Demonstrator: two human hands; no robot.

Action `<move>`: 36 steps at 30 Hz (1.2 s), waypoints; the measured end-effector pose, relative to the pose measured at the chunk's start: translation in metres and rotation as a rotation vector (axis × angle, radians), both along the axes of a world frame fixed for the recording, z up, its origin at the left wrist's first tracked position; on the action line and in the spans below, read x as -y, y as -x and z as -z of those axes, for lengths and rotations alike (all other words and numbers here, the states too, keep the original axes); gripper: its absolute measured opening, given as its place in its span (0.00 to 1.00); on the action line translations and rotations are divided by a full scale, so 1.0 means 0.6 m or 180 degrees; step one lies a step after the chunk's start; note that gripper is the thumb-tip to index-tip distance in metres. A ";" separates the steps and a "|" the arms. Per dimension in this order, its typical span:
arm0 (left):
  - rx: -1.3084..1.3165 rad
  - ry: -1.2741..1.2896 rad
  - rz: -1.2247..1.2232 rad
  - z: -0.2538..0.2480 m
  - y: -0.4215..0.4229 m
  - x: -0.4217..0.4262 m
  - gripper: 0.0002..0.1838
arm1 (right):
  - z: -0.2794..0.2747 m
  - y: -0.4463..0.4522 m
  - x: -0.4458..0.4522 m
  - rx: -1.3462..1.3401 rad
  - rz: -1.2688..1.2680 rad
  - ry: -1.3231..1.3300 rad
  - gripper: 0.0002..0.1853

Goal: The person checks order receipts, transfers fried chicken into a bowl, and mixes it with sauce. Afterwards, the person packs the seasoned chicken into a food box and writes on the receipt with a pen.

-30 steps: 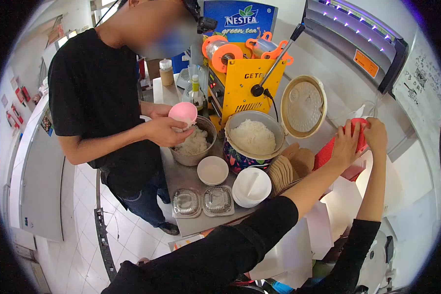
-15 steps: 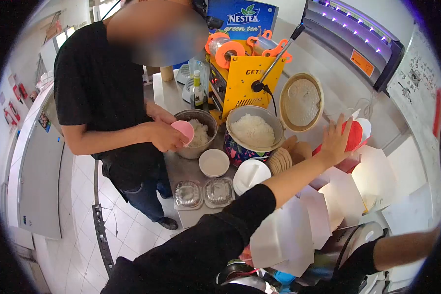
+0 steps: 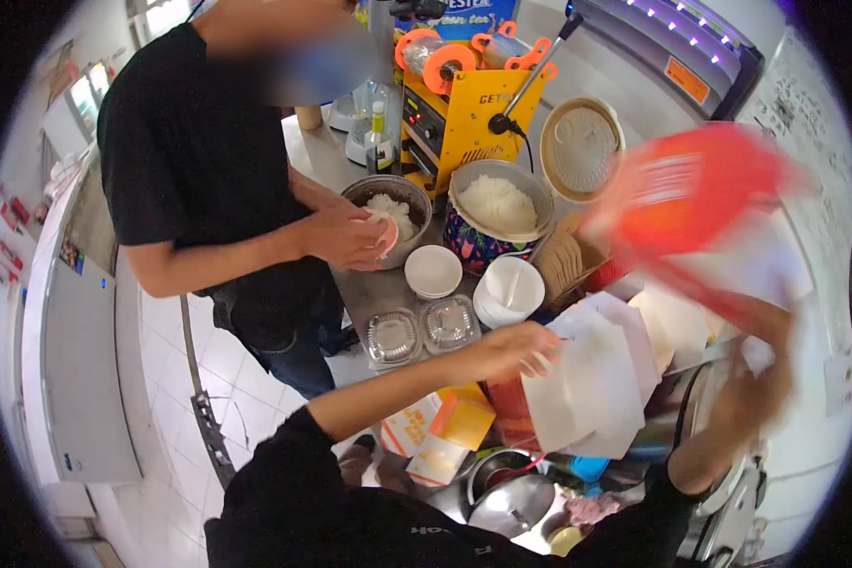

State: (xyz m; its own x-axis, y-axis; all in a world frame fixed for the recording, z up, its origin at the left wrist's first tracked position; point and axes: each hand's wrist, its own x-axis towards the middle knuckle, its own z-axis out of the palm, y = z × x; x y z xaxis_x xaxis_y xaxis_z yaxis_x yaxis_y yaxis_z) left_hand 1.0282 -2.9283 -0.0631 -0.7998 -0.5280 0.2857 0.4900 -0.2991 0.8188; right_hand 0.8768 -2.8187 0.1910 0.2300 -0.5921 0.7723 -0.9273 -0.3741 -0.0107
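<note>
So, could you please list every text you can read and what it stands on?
"ESTEA", cut off: blue sign.
"tea", after a partly hidden word: same sign.
"GET", then an unclear letter: yellow machine.
Too blurred or small to read: lettering on the red object, orange-and-white packaging, orange label, whiteboard and wearer's black shirt.

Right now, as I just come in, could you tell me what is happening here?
The camera wearer's right hand holds a red item, too blurred to identify. The left hand is at the edge of an open white carton; I cannot tell whether they touch. A co-worker's hands hold a pink bowl by a metal pot with rice inside. Next to it stands a floral-patterned pot, also with rice.
</note>
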 end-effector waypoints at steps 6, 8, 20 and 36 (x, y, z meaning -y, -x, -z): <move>-0.1119 -0.2433 0.0143 0.068 -0.143 -0.059 0.35 | 0.209 -0.092 0.059 -0.1143 -0.1568 -0.1121 0.10; -0.0906 -0.2263 -0.0399 0.105 -0.164 -0.075 0.34 | 0.244 -0.123 0.034 -0.1220 -0.1713 -0.0992 0.11; -0.1304 -0.2758 0.0556 0.215 -0.224 -0.092 0.36 | 0.355 -0.154 -0.050 0.0803 -0.1056 -0.1532 0.17; -0.0991 -0.3671 -0.0822 0.267 -0.182 -0.083 0.30 | 0.479 -0.084 -0.287 0.1831 0.0013 -0.3707 0.07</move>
